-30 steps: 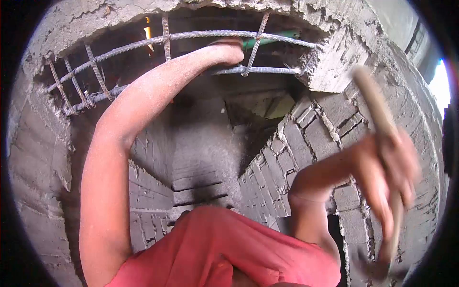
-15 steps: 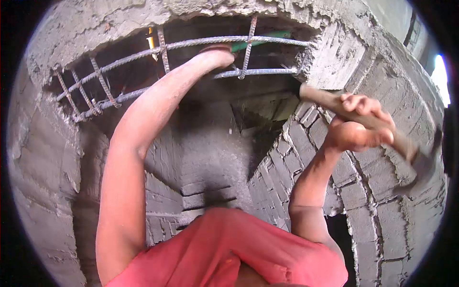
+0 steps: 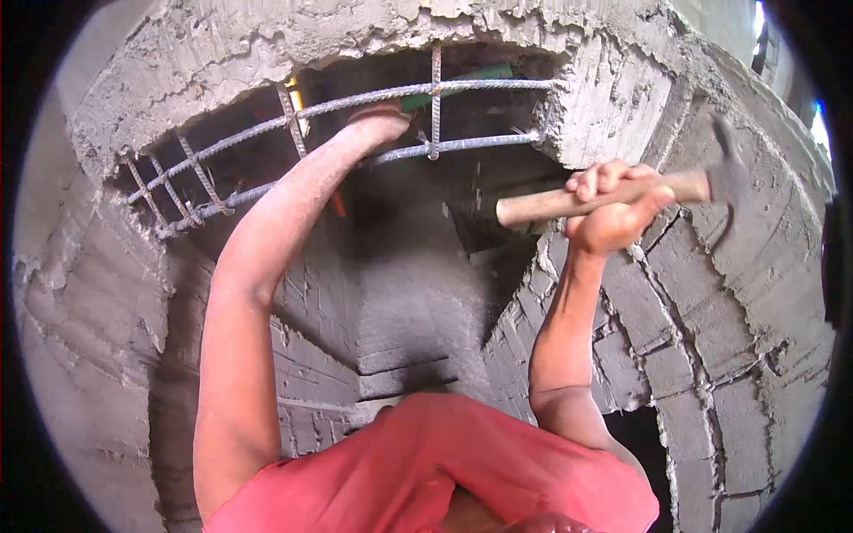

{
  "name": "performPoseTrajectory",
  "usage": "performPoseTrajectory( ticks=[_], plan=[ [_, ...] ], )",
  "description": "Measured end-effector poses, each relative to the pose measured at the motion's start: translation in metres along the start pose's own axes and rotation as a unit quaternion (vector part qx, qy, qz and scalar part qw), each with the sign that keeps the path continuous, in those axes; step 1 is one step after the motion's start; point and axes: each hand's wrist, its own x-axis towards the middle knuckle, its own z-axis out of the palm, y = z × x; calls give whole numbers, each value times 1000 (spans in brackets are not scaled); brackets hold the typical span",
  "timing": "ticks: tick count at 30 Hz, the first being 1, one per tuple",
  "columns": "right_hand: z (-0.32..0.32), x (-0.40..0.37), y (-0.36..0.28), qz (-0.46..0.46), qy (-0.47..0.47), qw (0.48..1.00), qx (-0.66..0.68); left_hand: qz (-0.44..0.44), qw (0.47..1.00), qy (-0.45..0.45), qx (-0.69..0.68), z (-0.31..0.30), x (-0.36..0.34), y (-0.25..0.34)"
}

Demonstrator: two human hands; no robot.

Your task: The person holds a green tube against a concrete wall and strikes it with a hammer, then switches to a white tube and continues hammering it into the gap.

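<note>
My right hand (image 3: 617,206) is wrapped round the wooden handle of a hammer (image 3: 691,187), held nearly level in front of the rough block wall. The dark metal head, slightly blurred, points right, and the bare handle end sticks out on the left. My left arm reaches up through the steel rebar (image 3: 409,91), so that my left hand (image 3: 380,115) is in the dark opening behind the bars. Its fingers are hidden. Right beside it a green object (image 3: 480,84) shows behind the bars; whether the hand grips it is not visible.
Broken concrete (image 3: 391,28) with ragged edges frames the opening above. A yellow item (image 3: 294,93) shows behind the left bars. Block walls (image 3: 675,311) with protruding mortar stand on the right, and a grey passage drops away below.
The hammer has come left and swung up at its head, now lying nearly level. My left arm stays through the bars, and the view has shifted a little.
</note>
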Motion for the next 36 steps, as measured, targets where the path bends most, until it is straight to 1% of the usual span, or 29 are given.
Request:
performPoseTrajectory(
  ticks=[2, 3, 4, 5, 6, 7, 8, 10, 11, 12, 14, 15, 16, 18, 19, 20, 22, 23, 24, 25, 26, 27, 28, 29, 30, 32, 33, 34, 36],
  plan=[
    [-1, 3, 13, 4, -10, 999, 39, -7, 1000, -7, 24, 6, 5, -3],
    [-4, 2, 24, 10, -18, 997, 72, -12, 1000, 20, 9, 14, 8, -7],
    [-4, -2, 45, 59, 0, 998, -12, -12, 1000, 19, 14, 11, 7, -6],
    [-7, -7, 54, 138, -3, 966, -217, -20, 1000, -9, 9, 10, 6, -5],
    [-11, -7, 57, 290, -72, 929, -219, -30, 999, -36, 2, 7, 4, -2],
    [-9, -7, 54, 299, -52, 932, -199, -28, 998, -40, 44, -8, -8, 12],
    [-5, -5, 51, 307, -31, 935, -177, -28, 998, -40, 49, -8, -11, 15],
    [-10, -2, 41, 227, -18, 970, -85, -33, 998, 2, 49, -3, -6, 9],
    [-7, -1, 42, 190, 7, 981, -34, -32, 999, 23, 37, 2, -4, 6],
    [-2, 0, 47, 154, 25, 987, -28, -40, 998, 24, 38, 3, -2, 4],
    [-15, 2, 63, 252, -37, 956, -144, -74, 996, -43, 25, 4, 1, 2],
    [-6, 5, 50, 398, -81, 891, -204, -77, 996, -42, 26, 8, 6, -1],
    [-7, 4, 49, 396, -83, 895, -189, -75, 995, -58, 39, 14, 9, -5],
    [-16, 5, 45, 333, -80, 922, -182, -69, 992, -83, 66, 10, 16, -10],
    [-15, 4, 41, 307, -59, 934, -173, -59, 994, -69, 58, 7, 14, -12],
    [-14, 1, 40, 275, -52, 952, -123, -62, 994, -67, 59, 6, 12, -14],
    [-15, -3, 53, 219, -39, 969, -109, -37, 996, -23, 82, 9, 11, -16],
    [-18, 0, 54, 302, -77, 939, -145, -70, 992, -68, 81, 8, 16, -14],
    [-20, 5, 56, 383, -113, 899, -179, -41, 998, -20, 47, 15, 17, -21],
    [-13, 8, 53, 393, -103, 893, -194, -41, 998, -20, 48, 26, 24, -29],
    [-10, 9, 49, 372, -92, 897, -218, -38, 998, -19, 52, 33, 34, -38],
    [-11, 10, 47, 357, -81, 910, -193, -38, 995, -17, 94, 28, 31, -35],
    [-14, 6, 45, 344, -69, 921, -169, -48, 996, -11, 72, 18, 24, -27],
    [-13, 1, 48, 310, -60, 939, -135, -44, 995, -6, 86, 19, 27, -28],
    [-17, -2, 57, 299, -69, 941, -143, -43, 994, -5, 99, 25, 30, -33],
    [-19, 14, 52, 414, -126, 879, -200, -55, 993, -49, 92, 14, 30, -28],
    [-12, 17, 42, 422, -119, 877, -196, -55, 992, -55, 95, 16, 28, -30],
    [-16, 19, 39, 399, -123, 888, -193, -51, 995, -11, 88, 13, 34, -30],
    [-12, 12, 33, 345, -72, 924, -147, -46, 994, 73, 66, 17, 39, -30]
  ],
)
